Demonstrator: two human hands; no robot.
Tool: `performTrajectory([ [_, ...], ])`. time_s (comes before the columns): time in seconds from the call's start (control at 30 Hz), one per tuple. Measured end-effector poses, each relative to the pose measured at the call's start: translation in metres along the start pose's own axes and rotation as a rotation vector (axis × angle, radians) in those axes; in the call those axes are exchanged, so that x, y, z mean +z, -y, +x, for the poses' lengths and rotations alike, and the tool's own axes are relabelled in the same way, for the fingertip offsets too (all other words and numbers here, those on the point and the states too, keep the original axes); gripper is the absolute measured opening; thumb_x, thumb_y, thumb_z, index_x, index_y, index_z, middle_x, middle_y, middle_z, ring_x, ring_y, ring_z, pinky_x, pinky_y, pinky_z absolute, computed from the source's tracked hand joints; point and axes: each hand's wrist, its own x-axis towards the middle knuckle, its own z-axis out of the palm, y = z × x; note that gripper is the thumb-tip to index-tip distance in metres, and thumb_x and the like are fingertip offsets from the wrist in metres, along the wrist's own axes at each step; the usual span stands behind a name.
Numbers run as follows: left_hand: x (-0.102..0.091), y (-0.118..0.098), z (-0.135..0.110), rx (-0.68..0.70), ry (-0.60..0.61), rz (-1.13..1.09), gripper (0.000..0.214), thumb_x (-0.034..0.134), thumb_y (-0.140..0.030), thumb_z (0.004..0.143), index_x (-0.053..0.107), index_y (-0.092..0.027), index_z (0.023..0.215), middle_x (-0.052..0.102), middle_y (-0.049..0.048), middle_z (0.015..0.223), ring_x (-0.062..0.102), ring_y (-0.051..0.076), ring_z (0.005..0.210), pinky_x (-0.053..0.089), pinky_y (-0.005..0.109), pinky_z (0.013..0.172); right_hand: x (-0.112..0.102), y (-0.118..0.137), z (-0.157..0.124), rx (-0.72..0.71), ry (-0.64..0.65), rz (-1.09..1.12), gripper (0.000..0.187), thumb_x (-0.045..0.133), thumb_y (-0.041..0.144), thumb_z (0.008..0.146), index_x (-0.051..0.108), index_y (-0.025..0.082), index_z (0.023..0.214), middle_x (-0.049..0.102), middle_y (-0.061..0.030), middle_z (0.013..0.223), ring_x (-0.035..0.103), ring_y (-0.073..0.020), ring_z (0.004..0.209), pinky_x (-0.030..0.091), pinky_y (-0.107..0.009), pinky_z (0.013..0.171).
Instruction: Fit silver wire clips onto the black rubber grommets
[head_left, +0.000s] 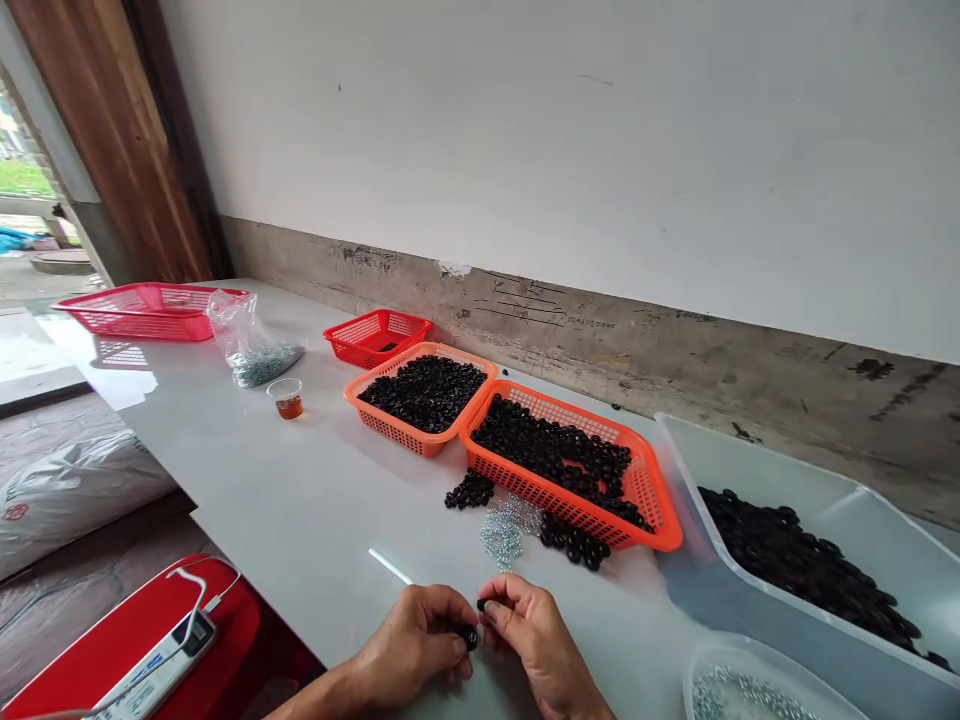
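My left hand (414,640) and my right hand (534,632) meet at the near edge of the white table (285,500). The left fingers pinch a small black ring (470,637). The right fingertips pinch another small black part (481,605) just above it. Just beyond the hands lie a heap of small silver metal rings (504,532) and two loose piles of black rings (471,491) (576,543). Behind those stand two orange baskets (660,520) (390,425) filled with black rings.
A clear plastic bin (862,520) of black rings sits at right, a clear tub (720,670) of silver parts near it. Farther left: a small red basket (375,335), a cup of amber liquid (287,398), a plastic bag (247,345), a flat red basket (142,310). A red stool (127,625) with a white device stands below.
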Motion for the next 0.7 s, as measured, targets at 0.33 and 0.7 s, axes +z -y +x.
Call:
performTrajectory([
  [0.33,-0.005,-0.023,-0.011,-0.070,-0.026,-0.278,0.014,0.066,-0.016,0.071,0.063,-0.011,0.083,0.065,0.0076,0.082,0.059,0.014,0.065,0.043,0.025,0.058,0.000,0.004,-0.003,0.046,-0.029,0.081,0.018,0.064,0.028,0.070,0.060,0.013,0.080,0.056,0.0015,0.059,0.049,-0.0102,0.056,0.037,-0.022,0.052],
  [0.7,-0.007,-0.023,-0.011,-0.149,-0.063,-0.263,0.019,0.069,-0.018,0.070,0.065,-0.012,0.088,0.067,0.0063,0.079,0.059,0.011,0.060,0.043,0.023,0.056,-0.002,0.010,-0.010,0.035,-0.084,0.015,0.017,0.059,0.026,0.074,0.062,0.014,0.086,0.058,-0.0008,0.065,0.054,-0.0120,0.060,0.044,-0.025,0.055],
])
